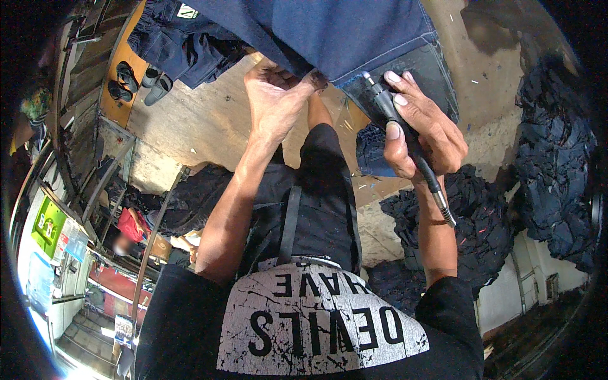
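A navy blue garment (342,31) with a stitched seam spreads in front of me at the top of the view. My left hand (273,95) is closed at its lower edge, thumb and fingers pinching the cloth. In my right hand (434,130) is a black rotary tool handpiece (383,101), gripped between thumb and fingers. Its small pale tip points at the corner of the seam; whether it touches the cloth I cannot tell. A cable with a metal spring sleeve trails from its lower end. Under the garment lies a dark flat panel (437,79).
Folded dark blue garments (190,44) lie at the far left, near grey slip-on shoes (158,88) and black sandals (121,82). Heaps of black cloth pieces (475,221) stand at the right. Blue cloth (373,149) lies beside my leg. A person in red (132,223) is at the left.
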A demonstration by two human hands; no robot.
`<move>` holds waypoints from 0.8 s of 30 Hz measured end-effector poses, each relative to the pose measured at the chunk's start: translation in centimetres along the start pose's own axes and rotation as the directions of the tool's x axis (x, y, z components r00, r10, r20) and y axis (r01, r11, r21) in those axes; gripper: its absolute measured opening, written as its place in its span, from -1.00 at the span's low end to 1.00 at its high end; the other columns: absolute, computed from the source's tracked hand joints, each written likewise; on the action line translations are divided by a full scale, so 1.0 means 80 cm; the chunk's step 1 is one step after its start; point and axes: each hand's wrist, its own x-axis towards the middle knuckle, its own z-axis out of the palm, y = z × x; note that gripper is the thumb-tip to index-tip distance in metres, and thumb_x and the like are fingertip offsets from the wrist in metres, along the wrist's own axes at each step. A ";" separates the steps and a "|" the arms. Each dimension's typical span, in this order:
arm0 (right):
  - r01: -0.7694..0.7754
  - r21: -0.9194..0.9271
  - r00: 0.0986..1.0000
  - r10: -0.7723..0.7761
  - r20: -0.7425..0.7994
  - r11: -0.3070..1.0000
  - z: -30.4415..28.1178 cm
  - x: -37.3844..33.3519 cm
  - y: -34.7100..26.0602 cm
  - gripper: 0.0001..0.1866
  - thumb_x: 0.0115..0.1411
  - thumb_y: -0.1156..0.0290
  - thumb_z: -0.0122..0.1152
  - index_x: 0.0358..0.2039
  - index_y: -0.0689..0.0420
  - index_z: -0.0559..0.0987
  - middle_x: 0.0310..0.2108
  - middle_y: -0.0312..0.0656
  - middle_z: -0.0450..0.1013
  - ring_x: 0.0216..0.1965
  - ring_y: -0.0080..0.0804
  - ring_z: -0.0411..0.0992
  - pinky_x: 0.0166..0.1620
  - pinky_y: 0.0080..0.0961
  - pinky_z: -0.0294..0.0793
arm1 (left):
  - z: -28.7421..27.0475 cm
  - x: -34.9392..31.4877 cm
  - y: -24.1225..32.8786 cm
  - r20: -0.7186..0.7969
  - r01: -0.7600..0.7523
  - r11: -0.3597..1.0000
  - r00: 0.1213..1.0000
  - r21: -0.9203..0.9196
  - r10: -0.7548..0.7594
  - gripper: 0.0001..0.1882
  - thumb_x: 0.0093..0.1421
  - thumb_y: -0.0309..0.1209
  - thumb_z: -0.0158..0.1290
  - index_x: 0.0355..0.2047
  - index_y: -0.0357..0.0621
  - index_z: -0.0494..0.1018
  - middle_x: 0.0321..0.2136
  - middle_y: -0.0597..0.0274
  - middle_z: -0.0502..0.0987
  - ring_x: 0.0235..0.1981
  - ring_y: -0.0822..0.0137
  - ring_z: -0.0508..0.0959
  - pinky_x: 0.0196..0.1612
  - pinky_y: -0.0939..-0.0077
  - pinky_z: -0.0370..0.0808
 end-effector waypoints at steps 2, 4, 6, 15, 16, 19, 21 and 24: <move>-0.004 -0.002 1.000 0.004 -0.005 1.000 0.000 0.000 0.000 -0.77 0.06 0.58 0.29 -0.25 0.40 0.67 -0.27 0.20 0.68 -0.10 0.10 0.72 0.12 0.06 0.70 | 0.000 0.001 0.000 0.005 -0.001 1.000 1.000 -0.004 0.001 -0.78 0.09 -0.63 0.41 -0.26 -0.40 0.64 -0.34 0.00 0.75 -0.31 0.30 0.75 -0.12 0.40 0.69; -0.010 -0.007 1.000 0.010 -0.013 1.000 0.001 0.000 0.000 -0.76 0.04 0.59 0.29 -0.24 0.40 0.67 -0.26 0.23 0.67 -0.10 0.10 0.72 0.11 0.06 0.70 | 0.000 0.001 0.000 0.019 0.024 1.000 1.000 0.008 -0.024 -0.79 0.10 -0.64 0.40 -0.26 -0.40 0.63 -0.34 -0.02 0.75 -0.31 0.27 0.76 -0.11 0.38 0.70; -0.020 -0.016 1.000 0.020 -0.013 1.000 0.000 -0.001 -0.001 -0.75 0.03 0.60 0.29 -0.24 0.41 0.67 -0.25 0.25 0.67 -0.10 0.10 0.72 0.11 0.07 0.70 | -0.002 0.002 0.000 0.030 0.015 0.999 0.999 0.030 -0.016 -0.80 0.11 -0.64 0.39 -0.26 -0.40 0.63 -0.34 -0.03 0.75 -0.31 0.25 0.77 -0.11 0.38 0.71; -0.095 -0.018 0.995 0.095 0.018 0.995 -0.006 -0.004 -0.006 -0.74 0.24 0.51 0.23 -0.12 0.42 0.66 -0.10 0.35 0.65 0.05 0.16 0.66 0.24 0.15 0.55 | -0.001 0.004 -0.006 0.026 0.028 0.999 0.999 -0.025 -0.027 -0.80 0.09 -0.68 0.37 -0.27 -0.39 0.63 -0.32 0.01 0.75 -0.27 0.31 0.76 -0.05 0.41 0.70; -0.097 -0.020 0.995 0.098 0.015 0.995 -0.006 -0.004 -0.006 -0.73 0.24 0.51 0.23 -0.12 0.43 0.66 -0.10 0.34 0.65 0.04 0.16 0.66 0.24 0.14 0.55 | -0.001 0.005 -0.007 0.021 0.055 0.998 0.998 -0.023 -0.055 -0.80 0.08 -0.69 0.37 -0.27 -0.39 0.63 -0.32 0.02 0.75 -0.27 0.32 0.75 -0.05 0.41 0.70; -0.106 -0.030 0.994 0.106 0.009 0.994 -0.006 -0.004 -0.007 -0.73 0.25 0.50 0.22 -0.12 0.43 0.66 -0.09 0.34 0.65 0.05 0.15 0.66 0.24 0.14 0.55 | -0.001 0.005 -0.006 0.010 0.009 1.000 1.000 -0.016 -0.008 -0.80 0.08 -0.69 0.37 -0.27 -0.38 0.63 -0.32 0.04 0.75 -0.26 0.32 0.75 -0.04 0.41 0.69; -0.112 -0.038 0.994 0.112 0.007 0.993 -0.006 -0.003 -0.008 -0.74 0.25 0.51 0.22 -0.12 0.42 0.65 -0.08 0.34 0.64 0.05 0.14 0.66 0.25 0.13 0.55 | -0.001 0.006 -0.005 0.030 0.045 0.998 0.999 -0.031 -0.044 -0.79 0.08 -0.70 0.37 -0.25 -0.39 0.63 -0.31 0.04 0.75 -0.25 0.32 0.75 -0.03 0.41 0.69; -0.125 -0.053 0.992 0.125 0.006 0.991 -0.007 -0.003 -0.009 -0.74 0.26 0.52 0.20 -0.11 0.42 0.64 -0.07 0.33 0.64 0.07 0.13 0.65 0.26 0.13 0.54 | -0.001 0.007 -0.005 0.034 0.053 0.998 0.998 -0.045 -0.051 -0.79 0.09 -0.70 0.36 -0.25 -0.40 0.63 -0.30 0.04 0.75 -0.24 0.32 0.75 -0.02 0.40 0.69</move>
